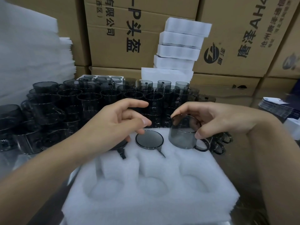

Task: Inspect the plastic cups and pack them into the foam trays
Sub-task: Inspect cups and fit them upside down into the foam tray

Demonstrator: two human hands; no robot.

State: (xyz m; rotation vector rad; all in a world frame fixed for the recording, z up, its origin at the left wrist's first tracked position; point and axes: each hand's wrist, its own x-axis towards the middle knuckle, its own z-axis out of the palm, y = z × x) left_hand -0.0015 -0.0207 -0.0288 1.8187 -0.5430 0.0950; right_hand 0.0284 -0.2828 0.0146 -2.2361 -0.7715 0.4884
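Head view. My right hand [219, 120] pinches the rim of a smoky grey see-through plastic cup [183, 135], its base just entering the far-right pocket of the white foam tray [146, 205]. The handle juts toward the tray's right edge. The seated middle grey cup [149, 138] points its handle at the tray's near edge, so I judge a turn is needed. My left hand [113, 125] curls loosely over the far-left cup [122, 153]; whether it grips, I cannot tell. Near-row pockets hold nothing.
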